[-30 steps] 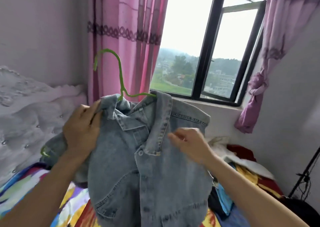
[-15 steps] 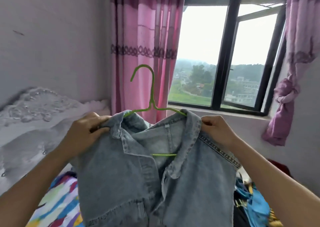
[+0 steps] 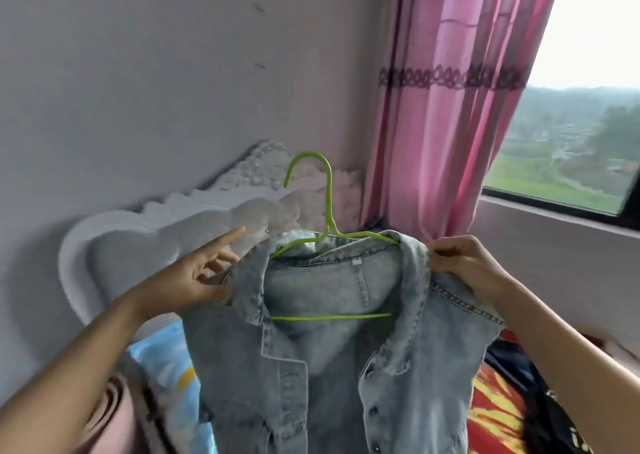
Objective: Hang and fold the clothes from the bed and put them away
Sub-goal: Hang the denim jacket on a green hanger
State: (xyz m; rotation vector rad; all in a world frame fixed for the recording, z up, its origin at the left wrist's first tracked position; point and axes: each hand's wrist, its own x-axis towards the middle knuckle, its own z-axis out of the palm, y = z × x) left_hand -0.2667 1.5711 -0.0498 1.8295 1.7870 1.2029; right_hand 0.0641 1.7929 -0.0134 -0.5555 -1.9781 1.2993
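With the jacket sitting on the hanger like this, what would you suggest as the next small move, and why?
Probably move the left hand up to take the green hanger by its hook: the denim jacket already sits on both arms, and the right hand pinches its collar.
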